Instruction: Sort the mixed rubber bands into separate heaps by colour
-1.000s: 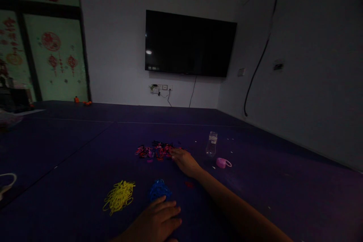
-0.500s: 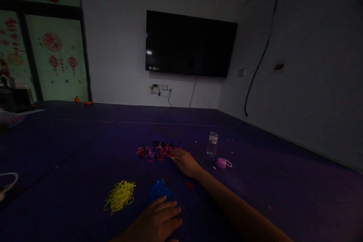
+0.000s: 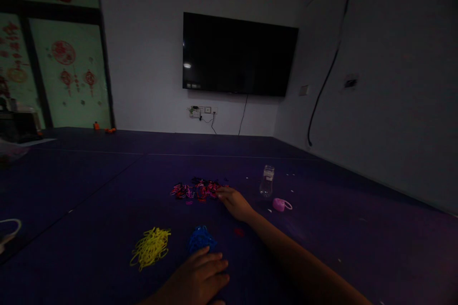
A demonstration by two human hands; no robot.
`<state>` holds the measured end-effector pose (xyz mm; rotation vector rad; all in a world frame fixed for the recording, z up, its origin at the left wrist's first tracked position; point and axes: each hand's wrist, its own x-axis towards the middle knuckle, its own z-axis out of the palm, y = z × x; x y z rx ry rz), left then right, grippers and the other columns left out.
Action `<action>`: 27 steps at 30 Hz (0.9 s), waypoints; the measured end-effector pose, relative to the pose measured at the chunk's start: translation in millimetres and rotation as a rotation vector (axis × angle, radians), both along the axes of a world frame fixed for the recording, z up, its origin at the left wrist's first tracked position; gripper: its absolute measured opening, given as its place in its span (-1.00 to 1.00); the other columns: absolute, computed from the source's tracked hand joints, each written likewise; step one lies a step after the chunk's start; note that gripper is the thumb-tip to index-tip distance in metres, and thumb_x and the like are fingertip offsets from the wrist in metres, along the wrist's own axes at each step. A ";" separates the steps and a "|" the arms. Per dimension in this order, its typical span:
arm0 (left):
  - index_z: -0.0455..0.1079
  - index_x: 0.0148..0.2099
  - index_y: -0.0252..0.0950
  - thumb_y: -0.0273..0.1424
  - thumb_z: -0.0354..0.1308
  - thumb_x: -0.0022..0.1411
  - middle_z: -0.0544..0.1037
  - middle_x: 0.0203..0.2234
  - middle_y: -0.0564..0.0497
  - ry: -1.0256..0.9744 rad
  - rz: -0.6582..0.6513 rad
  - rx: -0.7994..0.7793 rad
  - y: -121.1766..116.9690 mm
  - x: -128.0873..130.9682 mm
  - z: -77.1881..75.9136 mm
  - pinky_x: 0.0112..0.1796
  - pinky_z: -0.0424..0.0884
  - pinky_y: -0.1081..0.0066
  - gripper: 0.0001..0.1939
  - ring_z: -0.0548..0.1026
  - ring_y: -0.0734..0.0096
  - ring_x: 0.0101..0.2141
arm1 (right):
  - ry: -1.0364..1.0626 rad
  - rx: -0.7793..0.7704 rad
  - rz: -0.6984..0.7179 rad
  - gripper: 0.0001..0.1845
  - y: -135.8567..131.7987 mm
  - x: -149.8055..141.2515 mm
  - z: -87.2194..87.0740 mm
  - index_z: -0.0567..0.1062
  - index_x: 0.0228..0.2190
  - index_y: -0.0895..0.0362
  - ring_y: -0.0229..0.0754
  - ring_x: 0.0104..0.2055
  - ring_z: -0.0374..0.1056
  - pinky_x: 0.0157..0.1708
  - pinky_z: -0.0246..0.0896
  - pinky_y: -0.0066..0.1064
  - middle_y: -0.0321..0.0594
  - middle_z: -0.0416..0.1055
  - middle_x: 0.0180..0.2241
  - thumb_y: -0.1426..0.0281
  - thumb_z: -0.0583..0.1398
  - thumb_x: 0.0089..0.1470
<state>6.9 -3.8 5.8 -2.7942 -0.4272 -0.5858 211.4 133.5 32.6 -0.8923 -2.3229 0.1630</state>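
Observation:
A mixed pile of red, pink and black rubber bands (image 3: 200,190) lies loosely spread on the dark purple surface (image 3: 118,190). At its right edge is my right hand (image 3: 234,201), fingers together and pointing down into the bands; what sits at the fingertips is too dark to make out. My left hand (image 3: 203,274) rests flat with its fingers apart, just in front of a heap of blue rubber bands (image 3: 201,238). To the left of that heap lies a bunch of yellow rubber bands (image 3: 152,248). A small dim red patch (image 3: 238,232) shows beside my right forearm.
A clear bottle (image 3: 266,181) stands uncapped right of my right hand, with a pink looped cap (image 3: 279,204) in front of it. Small white scraps dot the surface. A white loop (image 3: 14,224) shows at the left edge. A television (image 3: 239,55) hangs on the far wall.
My right hand has shifted very slightly at the edge of the mixed pile, and the red bit at its fingertips is less visible. My left hand stays put.

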 end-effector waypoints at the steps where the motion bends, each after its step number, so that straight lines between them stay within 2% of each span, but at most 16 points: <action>1: 0.29 0.06 -0.29 -0.18 -0.04 0.31 0.42 0.00 -0.03 -0.002 -0.001 0.001 -0.2 -0.2 -0.4 0.00 0.31 0.26 -0.61 0.36 0.29 0.02 | 0.017 -0.010 -0.005 -0.61 0.9 0.3 -0.5 0.50 -0.27 0.17 -0.15 -0.11 0.34 -0.09 0.20 -0.33 -0.07 0.44 -0.15 0.36 -0.10 0.22; 5: 0.31 0.05 -0.30 -0.18 -0.05 0.31 0.44 -0.01 -0.03 0.011 0.000 0.007 -0.2 -0.2 -1.5 -0.01 0.33 0.25 -0.62 0.37 0.28 0.00 | 0.040 -0.007 -0.019 -0.63 3.5 1.2 -1.8 0.51 -0.31 0.15 -0.16 -0.12 0.35 -0.09 0.20 -0.32 -0.10 0.44 -0.16 0.36 -0.08 0.21; 18: 0.32 0.03 -0.30 -0.18 -0.05 0.31 0.43 -0.01 -0.03 0.020 0.002 0.022 -0.7 0.2 0.0 -0.01 0.33 0.26 -0.62 0.37 0.28 0.00 | -0.147 0.091 0.040 -0.64 -3.5 -2.0 4.7 0.50 -0.24 0.16 -0.15 -0.05 0.30 -0.02 0.13 -0.31 -0.09 0.44 -0.13 0.39 -0.07 0.22; 27: 0.30 0.06 -0.29 -0.18 -0.05 0.32 0.41 0.01 -0.02 0.022 0.012 0.007 -1.7 -0.2 2.3 0.00 0.32 0.27 -0.61 0.36 0.30 0.02 | -0.139 0.057 -0.004 -0.68 -2.1 -1.9 1.8 0.52 -0.27 0.17 -0.15 -0.08 0.32 -0.07 0.17 -0.32 -0.09 0.45 -0.17 0.42 -0.03 0.18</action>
